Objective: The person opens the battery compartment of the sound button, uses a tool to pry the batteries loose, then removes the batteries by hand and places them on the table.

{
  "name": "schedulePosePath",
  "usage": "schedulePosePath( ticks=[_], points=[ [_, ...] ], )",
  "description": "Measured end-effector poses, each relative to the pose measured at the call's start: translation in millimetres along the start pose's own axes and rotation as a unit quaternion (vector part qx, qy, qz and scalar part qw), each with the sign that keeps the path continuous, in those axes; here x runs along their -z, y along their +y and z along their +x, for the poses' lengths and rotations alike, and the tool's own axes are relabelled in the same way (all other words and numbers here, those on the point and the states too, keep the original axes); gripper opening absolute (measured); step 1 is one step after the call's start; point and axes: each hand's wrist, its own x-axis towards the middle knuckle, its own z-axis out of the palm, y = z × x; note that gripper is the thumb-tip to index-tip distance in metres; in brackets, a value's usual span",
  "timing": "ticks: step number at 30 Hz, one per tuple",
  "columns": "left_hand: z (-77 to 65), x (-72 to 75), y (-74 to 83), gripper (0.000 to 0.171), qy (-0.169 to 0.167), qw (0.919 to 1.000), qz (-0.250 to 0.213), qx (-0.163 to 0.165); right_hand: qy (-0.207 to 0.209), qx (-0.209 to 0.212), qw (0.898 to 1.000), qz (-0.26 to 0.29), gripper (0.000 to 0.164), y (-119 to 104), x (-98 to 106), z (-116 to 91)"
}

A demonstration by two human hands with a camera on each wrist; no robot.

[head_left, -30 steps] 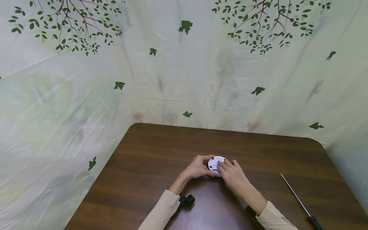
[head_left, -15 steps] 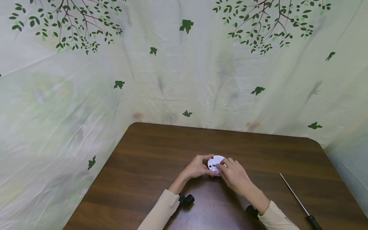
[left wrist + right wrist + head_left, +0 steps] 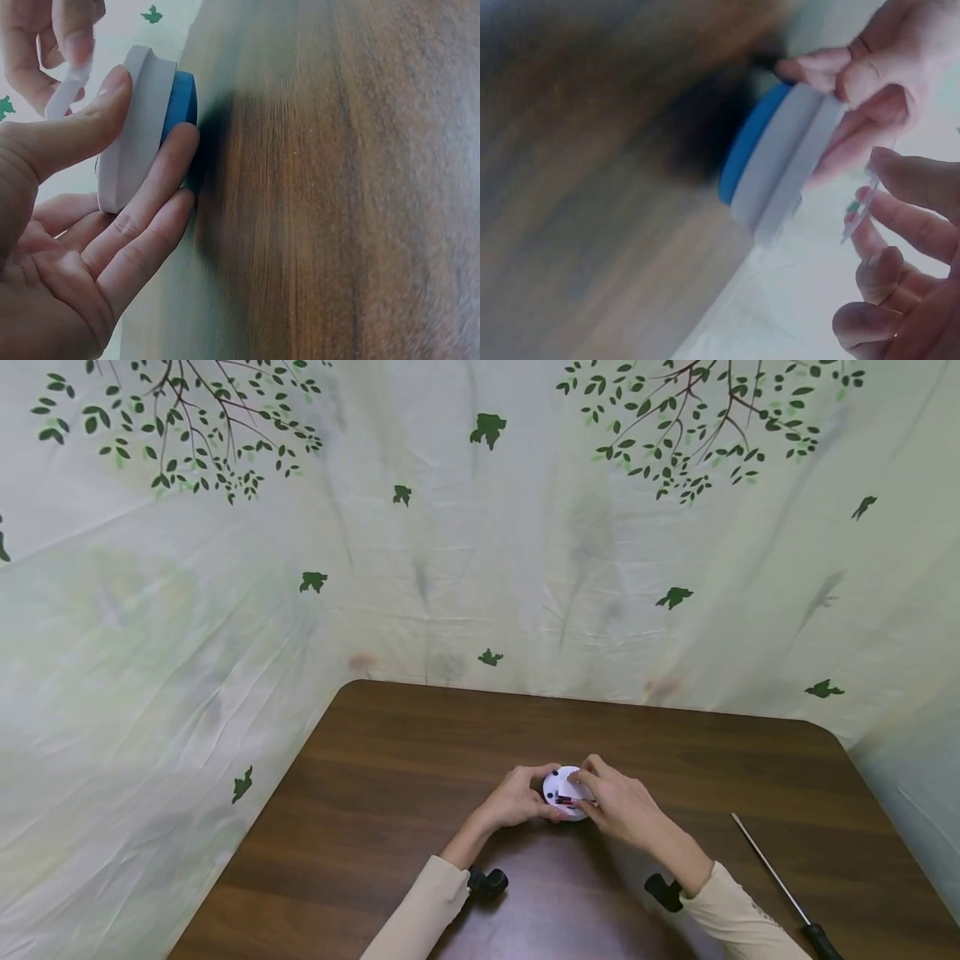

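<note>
My left hand (image 3: 516,797) holds a round white device (image 3: 139,127) by its edge, thumb on one face and fingers on the other. Its far side is blue (image 3: 751,142), and its back, turned up in the head view, has small dark feet and a slot with something dark and reddish in it. Beside that back, my right hand (image 3: 626,806) pinches a thin white cover (image 3: 861,212) between thumb and fingers. The cover is apart from the device in both wrist views. What exactly lies in the slot is too small to tell.
A screwdriver (image 3: 776,877) with a black handle lies on the brown wooden table (image 3: 420,752), right of the hands. Both wrists wear black cameras (image 3: 487,882). A leaf-printed cloth (image 3: 450,568) hangs behind the table.
The right hand has drawn back slightly to the right and lifted the white cover off the device's back, exposing the slot. The left hand stays in place with the device.
</note>
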Motion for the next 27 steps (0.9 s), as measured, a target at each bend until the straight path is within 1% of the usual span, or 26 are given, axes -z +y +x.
schedulePosePath(
  ticks=[5,8,11,14,18,22,27],
  points=[
    [0.7,-1.0,-0.2,0.076,0.005,0.9999,0.012,0.004,-0.011,-0.070,0.997,0.009,0.027,14.5,12.6,1.2],
    [0.9,-1.7,-0.6,0.076,0.003,1.0000,0.009,0.001,-0.021,-0.114,0.993,0.015,0.024,28.6,21.4,-0.1],
    [1.0,-1.8,-0.4,0.078,-0.001,1.0000,0.001,0.005,-0.029,-0.154,0.988,0.014,0.023,44.3,30.2,-2.3],
    [0.7,-1.3,0.1,0.079,-0.002,1.0000,0.001,0.009,-0.043,-0.204,0.978,0.008,0.023,60.3,37.9,-4.7],
    [-0.5,-1.3,0.6,0.079,0.001,0.9999,0.008,0.008,-0.069,-0.270,0.960,0.003,0.028,80.8,45.0,-9.2],
    [-1.3,-2.0,0.9,0.080,-0.001,0.9999,0.004,0.013,-0.084,-0.308,0.948,0.004,0.031,99.9,47.7,-15.8],
    [-1.6,-3.0,1.7,0.080,-0.001,0.9998,-0.007,0.019,-0.087,-0.326,0.941,0.004,0.031,121.6,47.7,-24.7]
  ],
)
